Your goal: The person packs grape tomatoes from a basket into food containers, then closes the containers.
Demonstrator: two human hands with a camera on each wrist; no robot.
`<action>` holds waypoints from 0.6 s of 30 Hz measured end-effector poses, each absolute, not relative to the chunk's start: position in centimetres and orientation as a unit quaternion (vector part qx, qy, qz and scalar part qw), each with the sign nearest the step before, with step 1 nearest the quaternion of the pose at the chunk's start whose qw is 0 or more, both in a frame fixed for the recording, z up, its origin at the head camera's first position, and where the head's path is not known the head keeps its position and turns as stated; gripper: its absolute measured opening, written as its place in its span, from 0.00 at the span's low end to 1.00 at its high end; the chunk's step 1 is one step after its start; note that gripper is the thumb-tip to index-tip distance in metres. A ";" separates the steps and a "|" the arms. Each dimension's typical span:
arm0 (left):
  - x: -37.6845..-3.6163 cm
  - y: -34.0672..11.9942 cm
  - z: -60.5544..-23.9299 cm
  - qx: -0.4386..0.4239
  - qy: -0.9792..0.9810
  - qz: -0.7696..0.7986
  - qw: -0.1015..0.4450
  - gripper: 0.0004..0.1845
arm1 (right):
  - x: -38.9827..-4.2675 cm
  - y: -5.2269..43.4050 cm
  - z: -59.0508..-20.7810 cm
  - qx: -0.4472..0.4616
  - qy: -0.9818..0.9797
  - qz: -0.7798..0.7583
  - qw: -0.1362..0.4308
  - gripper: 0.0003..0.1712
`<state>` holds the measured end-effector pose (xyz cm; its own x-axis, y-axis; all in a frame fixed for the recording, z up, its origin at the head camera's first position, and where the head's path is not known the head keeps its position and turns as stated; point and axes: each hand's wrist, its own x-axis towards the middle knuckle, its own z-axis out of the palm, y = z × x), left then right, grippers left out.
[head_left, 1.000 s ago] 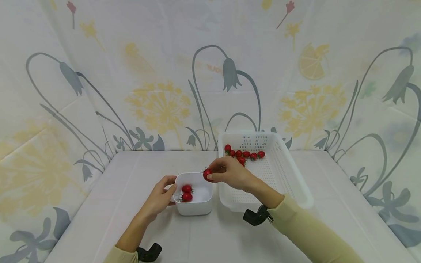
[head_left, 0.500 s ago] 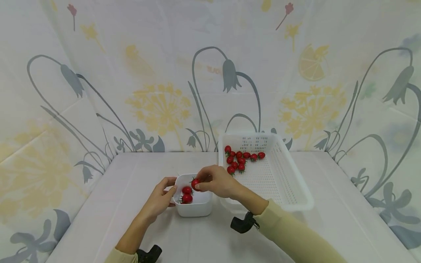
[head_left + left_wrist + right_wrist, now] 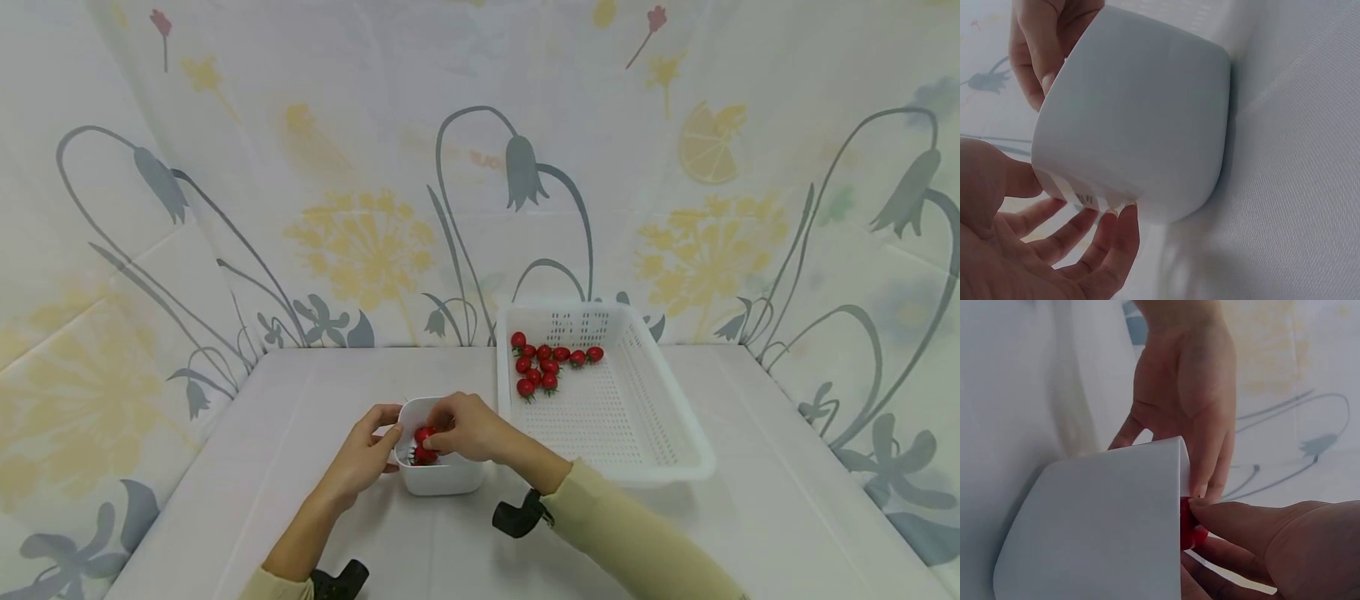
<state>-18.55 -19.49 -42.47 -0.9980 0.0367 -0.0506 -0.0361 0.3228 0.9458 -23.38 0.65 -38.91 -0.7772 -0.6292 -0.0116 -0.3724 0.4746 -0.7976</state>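
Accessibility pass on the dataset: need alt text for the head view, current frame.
A person's right hand reaches into a small white bowl and pinches a red cherry tomato, while the left hand holds the bowl's left rim. To the right on the white table, a white perforated basket holds more cherry tomatoes.

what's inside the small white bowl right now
Red cherry tomatoes lie in the small white bowl, with the right hand reaching in over them. Two or three show; the hand covers the rest. The left hand holds the rim.
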 end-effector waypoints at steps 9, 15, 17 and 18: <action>-18.5 -19.6 -42.4 0.007 0.813 0.582 0.030 0.18 | -23.5 -1.6 -40.1 -0.300 0.861 -0.387 0.136 0.05; -18.5 -19.5 -42.4 0.007 0.811 0.584 0.032 0.18 | -23.4 -2.3 -40.9 -0.270 0.856 -0.413 0.156 0.05; -18.5 -19.5 -42.4 0.004 0.811 0.584 0.032 0.18 | -23.4 -2.5 -41.0 -0.263 0.862 -0.406 0.154 0.06; -18.6 -19.5 -42.4 0.004 0.811 0.584 0.032 0.18 | -23.4 -2.6 -41.1 -0.260 0.864 -0.402 0.154 0.06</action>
<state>-18.58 -19.51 -42.44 -0.9980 0.0438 -0.0465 -0.0303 0.3170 0.9479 -23.42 -2.61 -41.09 -0.8176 -0.5730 -0.0565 -0.3261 0.5418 -0.7747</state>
